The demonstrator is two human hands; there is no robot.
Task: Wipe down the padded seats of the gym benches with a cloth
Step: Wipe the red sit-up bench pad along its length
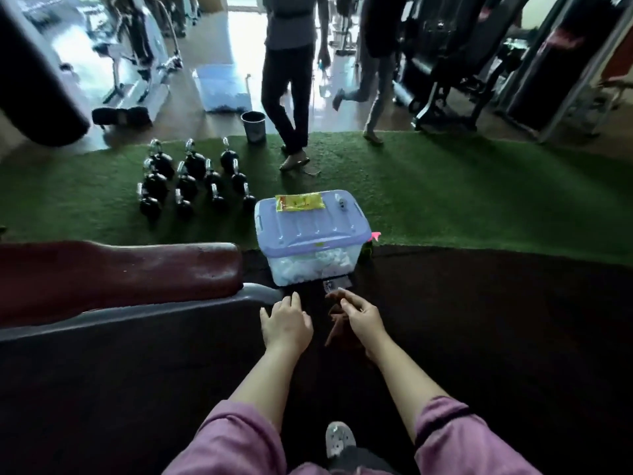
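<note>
Right hand [361, 317] pinches brown cloth [337, 323], left hand [286, 323] spread and empty; bench seat [116, 272] lies to the left, long axis running left-right, left hand nearer it.

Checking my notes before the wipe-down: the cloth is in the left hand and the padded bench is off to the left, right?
Not quite. In the head view the right hand grips the brown cloth; the left hand holds nothing. The padded bench is off to the left.
</note>
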